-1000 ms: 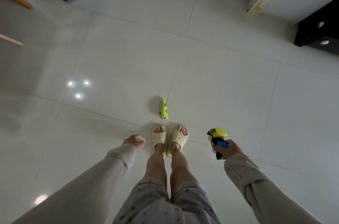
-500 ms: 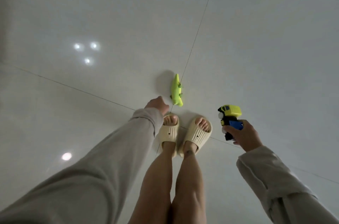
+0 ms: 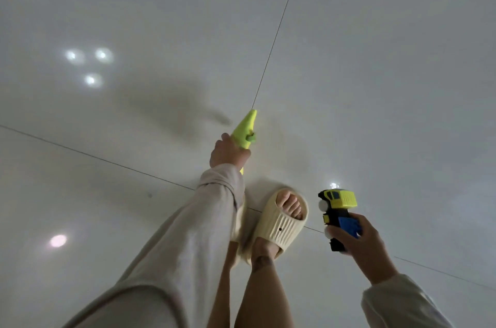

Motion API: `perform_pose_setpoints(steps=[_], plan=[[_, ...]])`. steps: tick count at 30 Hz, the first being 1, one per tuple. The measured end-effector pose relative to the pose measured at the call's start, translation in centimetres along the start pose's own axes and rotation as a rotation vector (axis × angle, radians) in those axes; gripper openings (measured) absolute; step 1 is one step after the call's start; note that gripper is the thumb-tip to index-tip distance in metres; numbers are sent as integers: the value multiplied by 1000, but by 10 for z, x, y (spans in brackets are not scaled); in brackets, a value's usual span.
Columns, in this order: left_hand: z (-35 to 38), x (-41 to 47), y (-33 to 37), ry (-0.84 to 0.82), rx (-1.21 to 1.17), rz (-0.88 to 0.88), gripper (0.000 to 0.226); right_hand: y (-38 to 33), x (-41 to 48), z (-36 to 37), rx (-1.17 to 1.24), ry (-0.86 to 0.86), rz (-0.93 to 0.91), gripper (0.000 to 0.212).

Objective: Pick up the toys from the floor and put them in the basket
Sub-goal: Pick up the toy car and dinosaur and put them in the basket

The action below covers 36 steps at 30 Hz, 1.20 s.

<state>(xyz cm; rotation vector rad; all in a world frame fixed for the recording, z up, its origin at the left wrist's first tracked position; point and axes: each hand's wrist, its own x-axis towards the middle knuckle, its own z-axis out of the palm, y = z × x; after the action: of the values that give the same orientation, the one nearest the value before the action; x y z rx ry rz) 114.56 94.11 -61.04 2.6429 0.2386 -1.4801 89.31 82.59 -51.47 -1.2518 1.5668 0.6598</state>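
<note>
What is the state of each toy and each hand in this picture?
green toy: gripped by the left hand, its tip pointing away from the person
toy train: held above the floor
left hand: closed on the green toy
right hand: closed on the toy train

The left hand is out ahead of the feet, closed on the near end of the crocodile toy, whose far end points away along a floor tile seam. Behind the hand, the left sleeve covers most of the left slipper. The right slipper stands just right of it, on a crossing seam. Further right, apart from the slipper, the right hand holds the toy train above the floor.
</note>
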Motion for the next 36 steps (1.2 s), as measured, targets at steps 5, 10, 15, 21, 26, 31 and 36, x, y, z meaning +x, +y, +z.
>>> perform_pose_setpoints(steps=[5,10,15,21,26,31,36], plan=[[-91,-106,-19,-49,-90,186,41,-32,-107,-28,14,-32,-23,52],[-211,-257,-71,-129,-116,195,35,-82,-254,-60,-47,-43,-104,52],[-299,-401,-136,-83,-262,208,52,-110,-388,-94,-130,-20,-196,54],[-334,-487,-187,-64,-373,170,50,-106,-471,-118,-142,6,-204,57],[-325,-505,-215,-15,-341,103,26,-94,-489,-135,-210,21,-207,58],[-312,-521,-232,62,-540,-23,42,-106,-481,-163,-331,11,-218,61],[-288,-542,-248,137,-784,-121,35,-141,-463,-185,-340,-28,-265,62]])
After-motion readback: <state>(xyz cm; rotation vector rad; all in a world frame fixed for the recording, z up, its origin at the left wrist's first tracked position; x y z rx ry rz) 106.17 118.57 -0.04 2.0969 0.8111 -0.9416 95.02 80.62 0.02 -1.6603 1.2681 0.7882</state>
